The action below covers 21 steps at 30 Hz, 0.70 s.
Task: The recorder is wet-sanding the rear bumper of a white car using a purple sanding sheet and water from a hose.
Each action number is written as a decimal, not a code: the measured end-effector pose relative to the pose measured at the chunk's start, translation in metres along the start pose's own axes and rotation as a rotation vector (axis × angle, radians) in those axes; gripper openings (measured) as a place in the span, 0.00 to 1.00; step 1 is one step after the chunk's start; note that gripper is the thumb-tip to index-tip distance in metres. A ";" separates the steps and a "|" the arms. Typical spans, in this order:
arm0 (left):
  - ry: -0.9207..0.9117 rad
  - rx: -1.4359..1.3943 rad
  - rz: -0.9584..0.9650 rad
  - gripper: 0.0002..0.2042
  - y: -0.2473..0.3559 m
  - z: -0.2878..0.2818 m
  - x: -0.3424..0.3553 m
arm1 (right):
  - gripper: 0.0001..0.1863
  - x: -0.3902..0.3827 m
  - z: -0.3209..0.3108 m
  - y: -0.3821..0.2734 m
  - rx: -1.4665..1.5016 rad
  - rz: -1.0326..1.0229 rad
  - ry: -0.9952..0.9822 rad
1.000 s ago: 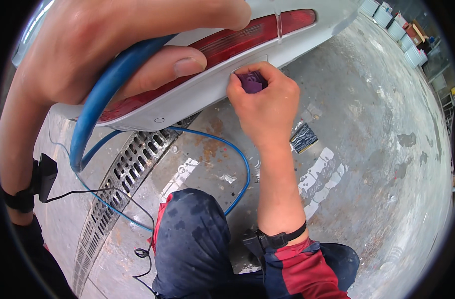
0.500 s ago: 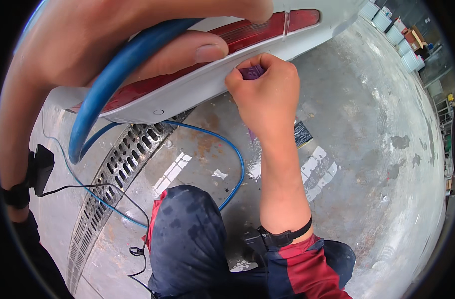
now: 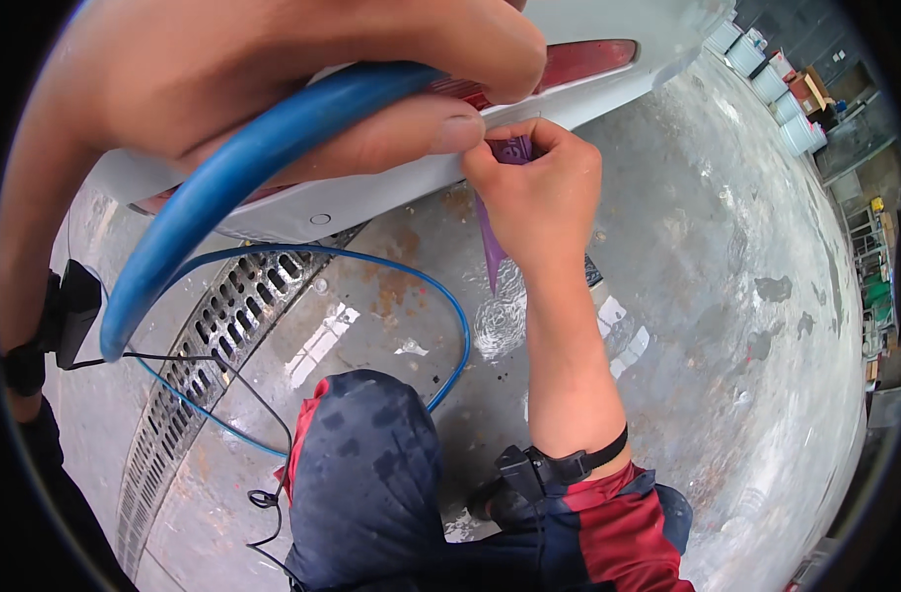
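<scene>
My left hand (image 3: 204, 69) grips a thick blue hose (image 3: 179, 237), its fingers closed round it against the rear of a white car (image 3: 342, 207) and across a red lamp strip (image 3: 588, 61). At the bumper's edge, my right hand (image 3: 537, 197) pinches a thin purple piece (image 3: 492, 252); part of it shows between thumb and forefinger and a pointed end hangs below. The tips of my left thumb and right thumb are close together.
A metal drain grate (image 3: 238, 311) crosses the wet concrete floor (image 3: 726, 375) under a loop of thinner blue hose (image 3: 455, 316) and a black cable (image 3: 273, 414). White buckets (image 3: 771, 84) and boxes line the upper right. My bent knee (image 3: 366, 474) is at the bottom.
My left hand has shifted right, toward my right hand, with the hose. More of the purple piece's pointed end now shows below my right hand. The view has moved slightly.
</scene>
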<state>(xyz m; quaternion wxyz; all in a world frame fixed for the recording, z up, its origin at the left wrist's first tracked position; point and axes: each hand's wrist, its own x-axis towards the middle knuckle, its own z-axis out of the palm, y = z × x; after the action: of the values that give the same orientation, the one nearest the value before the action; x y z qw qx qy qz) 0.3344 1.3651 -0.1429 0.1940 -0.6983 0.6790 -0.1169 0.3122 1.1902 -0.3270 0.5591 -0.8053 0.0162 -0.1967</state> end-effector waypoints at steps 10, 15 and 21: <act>0.029 -0.006 -0.007 0.15 0.001 -0.002 -0.002 | 0.05 0.000 -0.001 0.004 -0.228 -0.134 -0.052; 0.047 -0.016 -0.016 0.14 0.000 -0.006 -0.003 | 0.04 -0.003 -0.002 0.013 -0.184 -0.090 -0.064; 0.051 0.005 -0.026 0.14 0.001 -0.011 -0.005 | 0.05 -0.010 -0.018 0.041 -0.376 -0.202 0.093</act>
<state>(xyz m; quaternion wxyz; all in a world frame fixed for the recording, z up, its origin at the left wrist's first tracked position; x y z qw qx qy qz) 0.3290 1.3689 -0.1332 0.1767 -0.7033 0.6744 -0.1388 0.3046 1.1608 -0.3618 0.3750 -0.8831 -0.0023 -0.2821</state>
